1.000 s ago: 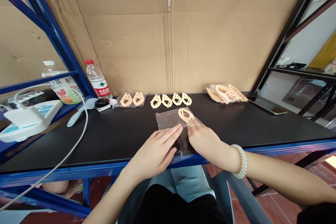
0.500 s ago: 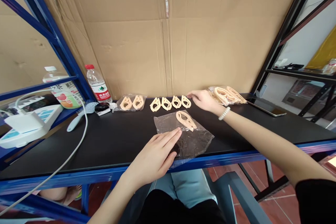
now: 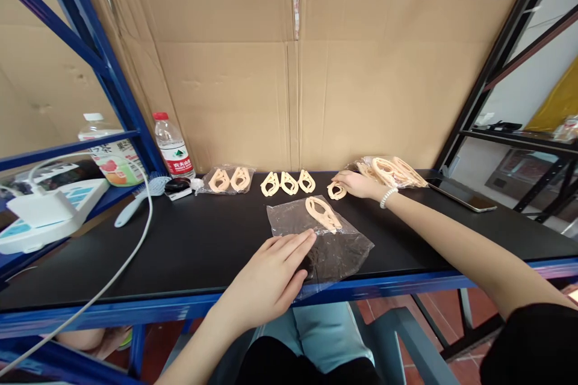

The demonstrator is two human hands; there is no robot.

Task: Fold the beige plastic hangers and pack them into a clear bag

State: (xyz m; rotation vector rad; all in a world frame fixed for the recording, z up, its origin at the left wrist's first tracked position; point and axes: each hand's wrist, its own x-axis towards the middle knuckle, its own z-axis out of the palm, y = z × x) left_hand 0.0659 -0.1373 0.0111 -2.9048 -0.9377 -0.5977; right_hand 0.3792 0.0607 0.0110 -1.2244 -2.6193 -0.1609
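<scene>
My left hand (image 3: 277,274) lies flat with its fingers stretched out, pressing on a clear plastic bag (image 3: 341,258) at the table's front edge. One beige folding hanger (image 3: 323,214), folded up, is at the far end of that bag, just beyond my fingertips. My right hand (image 3: 359,184) reaches to the back of the table, its fingers closed on another folded beige hanger (image 3: 336,191). To the left of it, three more hangers (image 3: 289,183) stand in a row near the cardboard.
At the back right lies a bag of several hangers (image 3: 388,169), beside a phone (image 3: 463,195). Further left are a bagged pair of hangers (image 3: 229,179), a water bottle (image 3: 172,147), a hairbrush (image 3: 139,198) and a white cable (image 3: 129,258). Cardboard (image 3: 226,84) walls the back.
My right hand has taken the rightmost hanger of the row and moved it slightly right, away from the other three. My left hand stays on the bag. The view has tilted slightly.
</scene>
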